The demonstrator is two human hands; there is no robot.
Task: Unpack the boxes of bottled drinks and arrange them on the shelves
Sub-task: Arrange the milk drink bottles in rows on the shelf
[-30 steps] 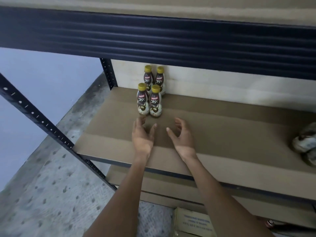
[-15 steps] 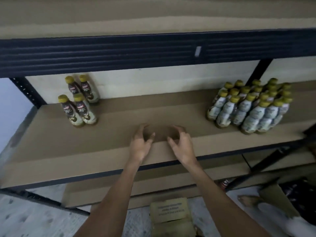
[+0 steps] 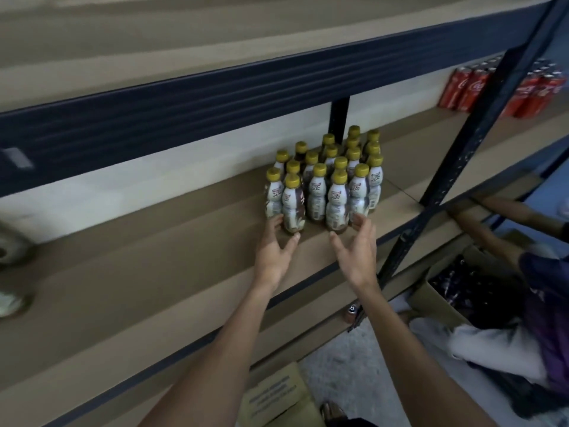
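Yellow-capped plastic bottles (image 3: 323,186) are clustered upright, packed close, on the cardboard-lined shelf (image 3: 154,272). The left hand (image 3: 272,254) and right hand (image 3: 357,254) are placed either side of the front row, fingers (image 3: 275,221) spread wide, nothing gripped; contact with the bases cannot be confirmed. Judged: filled, moderately heavy, stiff-walled, sleeves possibly slippery, easily toppled. Hold is best taken round the waisted mid-body, or the cluster pushed low.

Dark metal shelving rack (image 3: 215,106) with brown boards, pale wall (image 3: 123,189) behind, speckled grey floor (image 3: 354,365)
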